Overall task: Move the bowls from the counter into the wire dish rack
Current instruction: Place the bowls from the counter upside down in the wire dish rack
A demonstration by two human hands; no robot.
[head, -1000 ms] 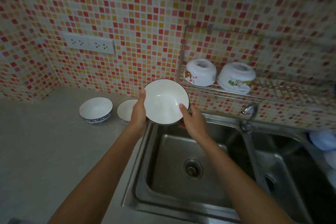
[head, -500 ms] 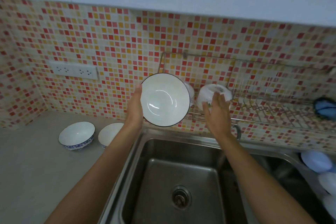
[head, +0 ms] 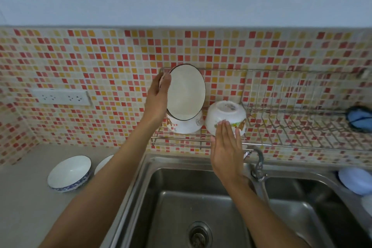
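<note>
From the head camera, my left hand [head: 158,96] grips a white bowl with a thin dark rim [head: 186,91] by its left edge, held on its side with its glossy, plain inside facing me, just above an upturned white bowl with a small printed picture [head: 184,126] in the wire dish rack [head: 281,127] on the tiled wall. My right hand [head: 226,150] is open and flat, fingertips touching a second upturned bowl with a green and yellow print [head: 226,115] in the rack. On the bench [head: 26,197] at left stand a white bowl with blue patterned outside [head: 69,173] and another bowl [head: 102,164], mostly hidden behind my forearm.
</note>
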